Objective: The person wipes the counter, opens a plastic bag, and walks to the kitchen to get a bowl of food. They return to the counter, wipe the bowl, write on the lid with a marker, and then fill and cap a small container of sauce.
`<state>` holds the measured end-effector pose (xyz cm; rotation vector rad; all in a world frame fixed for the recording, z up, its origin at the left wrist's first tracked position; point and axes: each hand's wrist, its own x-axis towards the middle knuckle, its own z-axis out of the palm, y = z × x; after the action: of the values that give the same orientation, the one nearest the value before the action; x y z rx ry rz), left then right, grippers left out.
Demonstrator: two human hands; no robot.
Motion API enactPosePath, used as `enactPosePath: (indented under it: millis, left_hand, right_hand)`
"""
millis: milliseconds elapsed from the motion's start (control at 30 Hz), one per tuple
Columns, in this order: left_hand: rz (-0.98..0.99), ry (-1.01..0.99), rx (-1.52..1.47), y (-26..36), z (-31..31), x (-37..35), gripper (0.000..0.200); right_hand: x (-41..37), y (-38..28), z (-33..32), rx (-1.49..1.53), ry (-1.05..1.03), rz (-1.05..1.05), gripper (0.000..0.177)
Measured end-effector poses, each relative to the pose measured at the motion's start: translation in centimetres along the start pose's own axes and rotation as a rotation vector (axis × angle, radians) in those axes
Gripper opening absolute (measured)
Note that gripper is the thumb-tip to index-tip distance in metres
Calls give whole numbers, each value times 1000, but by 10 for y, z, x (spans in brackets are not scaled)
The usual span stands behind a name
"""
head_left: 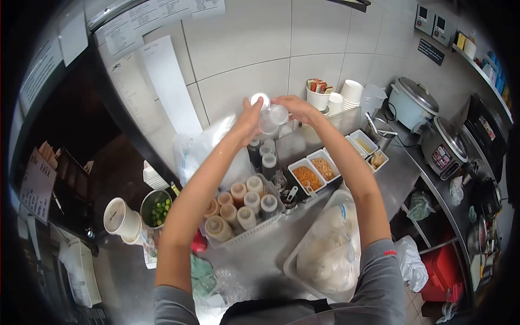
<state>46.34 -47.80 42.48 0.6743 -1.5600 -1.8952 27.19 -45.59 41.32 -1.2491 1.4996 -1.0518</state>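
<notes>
Both arms reach forward over the counter to a group of small clear plastic cups (269, 123) near the tiled wall. My left hand (248, 122) is closed on them, its thumb beside a round white-topped container (260, 101). From the other side, the curled fingers of my right hand (299, 108) grip the edge of a clear plastic cup (279, 114). Just below the hands stand dark squeeze bottles (268, 163) with pale tops. Nearer to me, a white basket (246, 234) holds several sauce bottles (219, 228).
White trays of orange and tan chopped food (307, 177) sit right of the bottles. A large filled plastic bag (327, 244) lies in a tub at front. Limes fill a metal bowl (158, 211) at left. Rice cookers (414, 103) stand at right, sauce packets (319, 86) by the wall.
</notes>
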Motion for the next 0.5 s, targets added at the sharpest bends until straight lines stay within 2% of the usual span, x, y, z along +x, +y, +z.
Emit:
enactPosePath:
  millis: [67,100,200,233,400,500]
  left_hand:
    - [-29,20,-167,-14,3,33,70]
    - [-68,101,-211,-16,11,41,58]
    - [-155,113,-372,-53,-1,94,56]
    - [-178,160,-406,-61,-1,105,55]
    - [-314,338,-495,-71,15,125,56]
    - [-304,620,-513,-50,52,105,54]
  right_hand:
    - [27,18,-8,57,-11,122,68]
    - [37,25,-12,84,-16,186,73]
    - [49,45,-15,54,-66,241,87]
    - [51,48,-18,36,-141,256,94]
    - [75,76,-23,-17,-217,309,94]
    - [77,82,-23,-86,-188,302,86]
